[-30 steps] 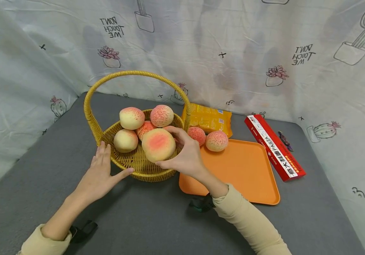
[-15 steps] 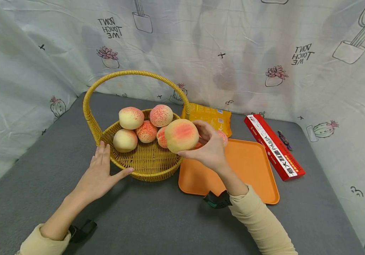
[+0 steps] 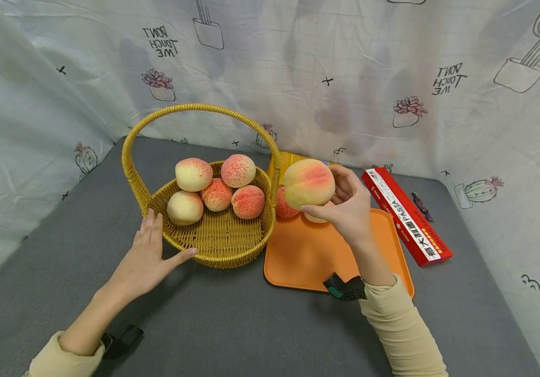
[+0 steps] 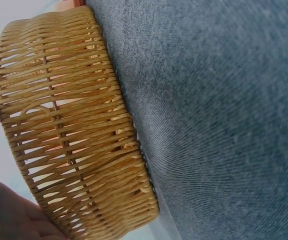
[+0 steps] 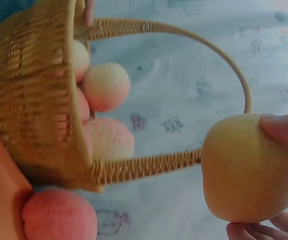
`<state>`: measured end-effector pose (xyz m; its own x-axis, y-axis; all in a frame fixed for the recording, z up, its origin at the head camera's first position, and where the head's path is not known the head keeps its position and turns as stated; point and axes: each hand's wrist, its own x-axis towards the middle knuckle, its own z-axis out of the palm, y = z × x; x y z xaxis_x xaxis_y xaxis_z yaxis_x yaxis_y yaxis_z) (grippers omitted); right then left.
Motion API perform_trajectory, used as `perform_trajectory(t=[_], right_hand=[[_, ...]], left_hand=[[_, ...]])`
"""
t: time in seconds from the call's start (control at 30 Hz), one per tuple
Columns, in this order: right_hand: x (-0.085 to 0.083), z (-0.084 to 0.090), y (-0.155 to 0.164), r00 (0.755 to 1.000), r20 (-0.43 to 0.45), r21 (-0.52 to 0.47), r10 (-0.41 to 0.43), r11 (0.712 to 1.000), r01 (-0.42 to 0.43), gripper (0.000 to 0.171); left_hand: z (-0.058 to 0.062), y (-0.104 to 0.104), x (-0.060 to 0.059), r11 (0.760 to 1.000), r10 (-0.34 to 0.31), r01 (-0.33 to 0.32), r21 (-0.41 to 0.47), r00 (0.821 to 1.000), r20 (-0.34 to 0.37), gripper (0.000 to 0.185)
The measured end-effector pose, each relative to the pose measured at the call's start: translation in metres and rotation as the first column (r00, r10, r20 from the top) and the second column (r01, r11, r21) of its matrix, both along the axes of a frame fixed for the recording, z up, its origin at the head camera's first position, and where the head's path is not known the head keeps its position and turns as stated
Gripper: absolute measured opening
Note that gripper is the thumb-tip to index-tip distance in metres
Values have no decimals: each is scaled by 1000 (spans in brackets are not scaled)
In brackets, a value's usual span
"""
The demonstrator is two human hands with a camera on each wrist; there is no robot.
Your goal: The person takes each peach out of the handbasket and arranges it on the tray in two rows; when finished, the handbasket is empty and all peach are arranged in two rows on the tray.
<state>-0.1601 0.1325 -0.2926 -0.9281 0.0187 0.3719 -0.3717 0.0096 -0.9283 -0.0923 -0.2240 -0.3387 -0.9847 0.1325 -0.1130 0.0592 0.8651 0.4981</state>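
Observation:
My right hand [image 3: 345, 209] grips a large yellow-pink peach [image 3: 308, 183] in the air above the far edge of the orange tray [image 3: 373, 272]; the right wrist view shows the same peach [image 5: 249, 167] pinched between fingertips [image 5: 284, 127]. A woven yellow basket [image 3: 213, 251] with a tall handle holds several peaches [image 3: 217, 193]. My left hand [image 3: 149, 248] rests open and flat against the basket's near-left wall, and the basket wall [image 4: 69, 135] fills the left wrist view. Two more peaches [image 3: 285, 205] lie on the tray, partly hidden behind the held one.
A red pasta box [image 3: 406, 215] lies right of the tray, and a yellow packet [image 3: 293, 159] sits behind it. A small dark wrapper [image 3: 421, 205] lies beyond the box. A printed cloth backdrop [image 3: 345, 78] surrounds the grey table [image 3: 232, 324].
My right hand has lifted the large peach out of the basket and carried it rightward to above the tray's far edge. The left hand has stayed on the basket.

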Motion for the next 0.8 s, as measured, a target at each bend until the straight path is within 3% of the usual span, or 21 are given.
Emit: perform_trajectory(t=[0.27, 0.8], right_hand=[[-2, -7, 17, 996, 44, 94, -78, 993, 74, 71], [-5, -31, 37, 977, 165, 195, -136, 975, 103, 73]], left_hand=[[2, 0, 0, 1000, -1, 1, 3, 1000, 4, 112], [1, 0, 0, 1000, -4, 4, 5, 1000, -1, 111]])
